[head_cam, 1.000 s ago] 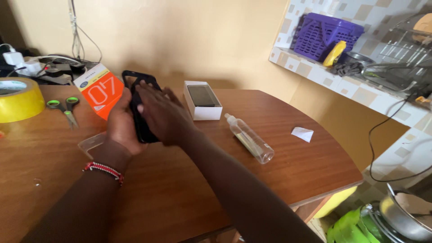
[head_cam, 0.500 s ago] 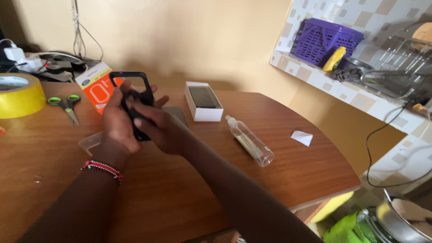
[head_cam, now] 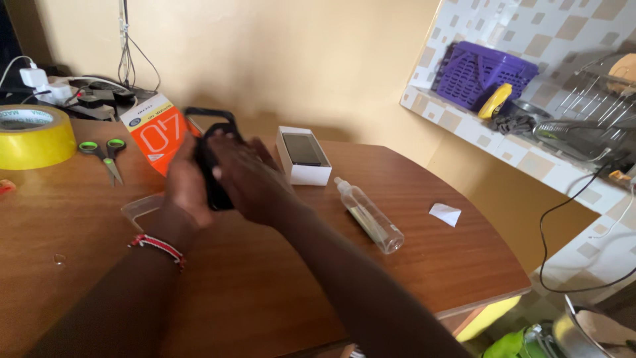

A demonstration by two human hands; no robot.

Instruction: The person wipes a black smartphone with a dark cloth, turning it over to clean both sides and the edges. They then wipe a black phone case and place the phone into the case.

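head cam: worn on the person's head | faces forward and down over the wooden table | close, forearms fill the lower frame | yellow wall behind, tiled shelf at right | single view, no overlap

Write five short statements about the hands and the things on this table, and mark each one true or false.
1. Both hands, the left hand and the right hand, are on the black phone case. True.
2. The clear spray bottle stands upright. False: it lies on its side on the wooden table.
3. The scissors have green handles. True.
4. The white box lies open beside the bottle. True.
5. The roll of yellow tape lies at the table's right edge. False: it is at the far left, near the scissors.
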